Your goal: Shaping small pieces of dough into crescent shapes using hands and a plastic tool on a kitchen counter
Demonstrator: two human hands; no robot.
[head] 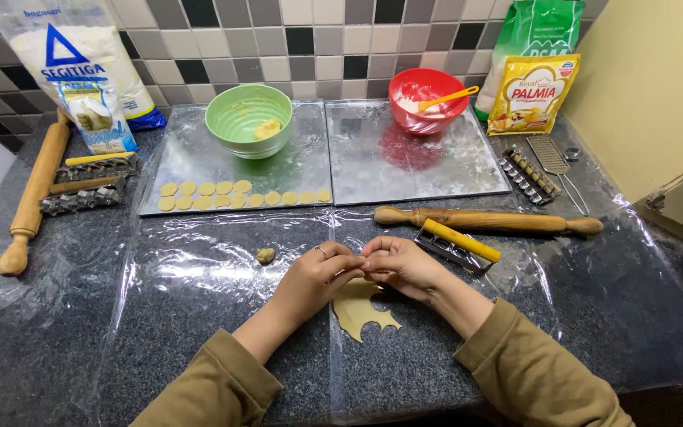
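Note:
My left hand point(316, 275) and my right hand point(399, 264) meet fingertip to fingertip above a flat sheet of yellow dough point(361, 314) with round bites cut out of its edges. The fingers pinch something small between them, likely a piece of dough; it is mostly hidden. A ring is on my left hand. A small dough lump point(266, 255) lies to the left of my left hand. Just right of my right hand lies a metal cutter with a yellow handle point(458, 244).
A baking tray point(199, 150) holds rows of dough rounds point(239, 194) and a green bowl point(248, 119). A second tray point(436, 170) bears a red bowl point(426, 99) with a spatula. Rolling pins point(488, 221) point(33, 194), cutters, a grater point(556, 162) and bags point(533, 93) surround them.

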